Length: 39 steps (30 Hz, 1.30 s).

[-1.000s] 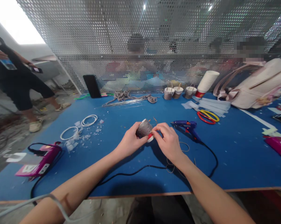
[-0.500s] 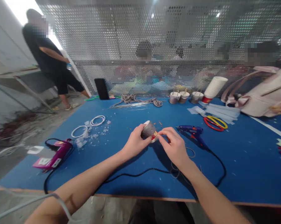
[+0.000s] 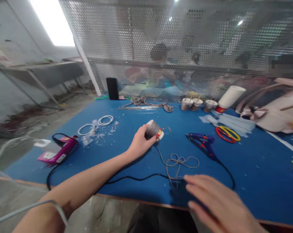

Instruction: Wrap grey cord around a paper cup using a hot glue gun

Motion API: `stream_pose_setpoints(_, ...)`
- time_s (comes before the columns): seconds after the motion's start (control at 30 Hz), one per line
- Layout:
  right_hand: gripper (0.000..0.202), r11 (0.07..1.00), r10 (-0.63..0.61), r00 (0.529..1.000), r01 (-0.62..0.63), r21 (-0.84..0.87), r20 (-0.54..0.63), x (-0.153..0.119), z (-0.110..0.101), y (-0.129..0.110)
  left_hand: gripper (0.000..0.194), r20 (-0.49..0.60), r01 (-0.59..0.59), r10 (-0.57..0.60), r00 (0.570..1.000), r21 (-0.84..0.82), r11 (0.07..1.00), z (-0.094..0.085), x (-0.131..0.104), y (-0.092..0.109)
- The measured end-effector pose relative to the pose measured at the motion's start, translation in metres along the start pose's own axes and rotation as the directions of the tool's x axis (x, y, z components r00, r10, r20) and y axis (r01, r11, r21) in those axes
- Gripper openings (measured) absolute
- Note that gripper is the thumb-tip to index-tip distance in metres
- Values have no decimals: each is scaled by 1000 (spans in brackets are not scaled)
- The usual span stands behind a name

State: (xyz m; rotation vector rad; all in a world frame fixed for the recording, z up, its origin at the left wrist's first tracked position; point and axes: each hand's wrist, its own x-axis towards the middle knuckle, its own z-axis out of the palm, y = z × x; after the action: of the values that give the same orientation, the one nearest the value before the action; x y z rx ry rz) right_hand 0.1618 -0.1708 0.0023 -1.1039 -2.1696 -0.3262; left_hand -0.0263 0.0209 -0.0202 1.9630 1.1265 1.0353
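Note:
My left hand (image 3: 139, 142) grips a paper cup (image 3: 153, 130) wrapped mostly in grey cord, tilted on its side, with a red and yellow printed band and white rim showing at its right end. From the cup a loose grey cord (image 3: 178, 160) trails in loops over the blue table (image 3: 146, 191). My right hand (image 3: 209, 197) is off the cup, above the table's near edge at right, fingers spread and blurred, holding nothing. Right of the cup lies a blue hot glue gun (image 3: 202, 139), its black lead running toward the near edge.
At left are white rings (image 3: 86, 129), clear scraps and a pink power strip (image 3: 60, 152). Along the back stand a black phone (image 3: 112, 89), bundled grey cord (image 3: 140, 102), cord-wrapped cups (image 3: 186, 104) and stacked paper cups (image 3: 231, 97). Red and yellow rings (image 3: 226, 134) and a bag (image 3: 280, 110) sit right.
My right hand has let go near the cup's rim and moved down and right, its fingers opening. My left hand still holds the cup. The view has shifted; the standing person is out of frame.

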Motion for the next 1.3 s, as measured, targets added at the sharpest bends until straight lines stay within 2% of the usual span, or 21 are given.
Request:
stream_pose_setpoints(0.03, 23, 997, 67, 997, -66, -47, 26, -5, -13, 15, 33, 14, 1, -1, 1000, 1, 1000, 0, 0, 0)
stream_pose_setpoints(0.07, 22, 976, 190, 981, -193, -103, -41, -10, -23, 31, 32, 26, -1, 1, 1000, -1, 1000, 0, 0, 1)
stream_pose_setpoints(0.1, 20, 936, 300, 944, -319, -150, -134, -15, -31, 49, 31, 30, -3, 3, 1000, -1, 1000, 0, 0, 1)
stream_pose_setpoints(0.13, 22, 879, 399, 886, -443, -177, -237, -21, -37, 67, 32, 40, -7, 7, 999, -3, 1000, 0, 0, 1)
stream_pose_setpoints(0.17, 29, 808, 507, 813, -563, -171, -285, -26, -39, 84, 31, 43, -8, 8, 999, -10, 1000, 0, 0, 1)
stream_pose_setpoints(0.2, 38, 738, 617, 737, -664, -121, -276, -30, -39, 100, 32, 59, -9, 10, 998, -24, 1000, 1, 0, 0)
stream_pose_setpoints(0.23, 43, 644, 741, 637, -764, -44, -211, -33, -36, 113, 33, 63, -3, 6, 998, -41, 999, 1, 0, 0)
stream_pose_setpoints(0.27, 44, 548, 834, 543, -836, 35, -97, -35, -33, 124, 34, 82, 4, 0, 997, -50, 999, 2, 0, -1)
stream_pose_setpoints(0.3, 44, 476, 875, 482, -874, 97, 43, -34, -28, 133, 35, 92, 12, -7, 996, -60, 998, 3, 0, -2)
stream_pose_setpoints(0.37, 43, 390, 881, 420, -905, 167, 218, -28, -16, 144, 36, 111, 33, -23, 994, -84, 996, 4, -2, -3)
stream_pose_setpoints(0.43, 42, 383, 860, 421, -906, 181, 287, -19, -3, 150, 35, 120, 59, -45, 992, -111, 992, 5, -3, -2)
stream_pose_setpoints(0.53, 39, 402, 841, 435, -900, 168, 322, -8, 13, 157, 35, 131, 97, -76, 988, -161, 982, 6, -6, 1)
stream_pose_setpoints(0.67, 35, 425, 829, 458, -889, 171, 322, -2, 29, 164, 32, 159, 112, -85, 984, -172, 979, 8, -9, 2)
stream_pose_setpoints(0.77, 34, 451, 810, 491, -871, 194, 322, 4, 34, 160, 30, 186, 111, -77, 980, -181, 977, 10, -11, -1)
stream_pose_setpoints(0.83, 33, 473, 785, 526, -850, 232, 328, 11, 31, 150, 29, 198, 111, -72, 978, -191, 975, 11, -12, -2)
stream_pose_setpoints(0.93, 30, 516, 706, 608, -792, 324, 363, 22, 23, 127, 29, 204, 105, -65, 977, -191, 976, 11, -14, -1)
stream_pose_setpoints(1.03, 24, 623, 596, 698, -714, 320, 398, 31, 15, 102, 26, 189, 84, -51, 981, -166, 983, 11, -15, 1)
stream_pose_setpoints(1.1, 24, 693, 526, 742, -658, 296, 416, 35, 12, 90, 24, 171, 55, -32, 985, -133, 990, 12, -17, 2)
stream_pose_setpoints(1.3, 25, 776, 423, 809, -556, 297, 409, 35, 17, 72, 26, 130, -20, 30, 991, -80, 997, 15, -22, 3)
